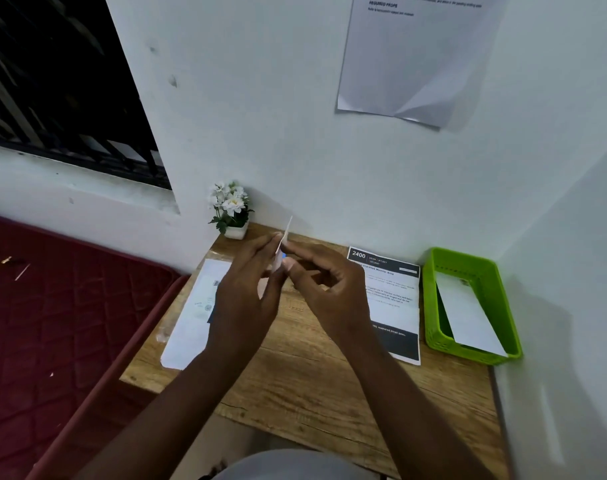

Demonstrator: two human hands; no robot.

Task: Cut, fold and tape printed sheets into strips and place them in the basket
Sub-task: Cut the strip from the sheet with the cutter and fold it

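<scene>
Above the middle of the wooden desk (295, 382), my left hand (246, 296) and my right hand (326, 289) meet and pinch a narrow white paper strip (284, 242) between their fingertips. The strip stands nearly on edge, pointing up toward the wall. A small blue spot shows between my fingers under the strip; what it is stays unclear. A printed sheet (395, 306) with a black header and footer lies flat to the right. Another printed sheet (194, 313) lies at the desk's left edge. The green plastic basket (433, 306) at the far right holds a white folded paper (468, 313).
A small white pot of white flowers (231, 211) stands at the desk's back left corner against the wall. A paper notice (409, 64) hangs on the wall above. A dark red mattress (53, 323) lies left of the desk. A side wall borders the basket.
</scene>
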